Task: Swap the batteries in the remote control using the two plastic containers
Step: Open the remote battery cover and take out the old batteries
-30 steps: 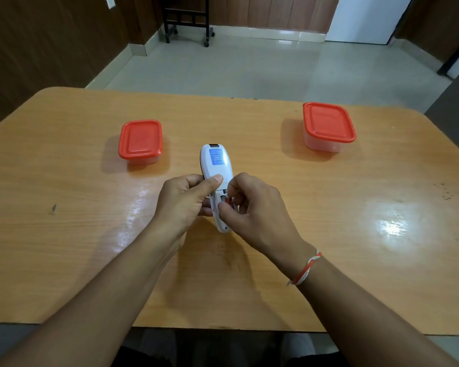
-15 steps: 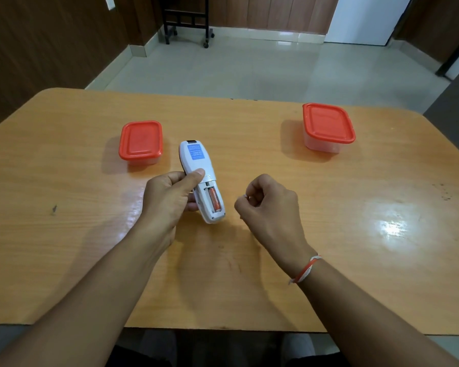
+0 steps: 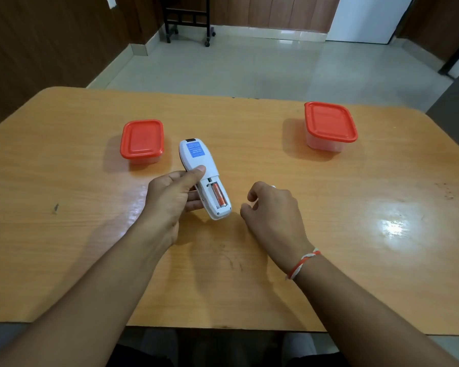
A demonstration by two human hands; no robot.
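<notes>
Taking the remote control as the landmark: the smaller red-lidded container is sitting just to its left on the table, lid on, contents hidden. Your left hand is gripping the remote from its left side, thumb pressing across the white back, fingers wrapping underneath out of sight. The remote is lying back-up and tilted, its battery bay open, with one orange battery showing in the right slot; the slot beside it is looking empty. To the remote's right, your right hand is hovering near the table, fingers curling loosely inward; a sliver of something white is peeking past the knuckles, and I cannot tell what it is. Compared with half a second ago, that hand is sitting lower and farther right. Far right of the remote, the larger red-lidded container is standing closed.
</notes>
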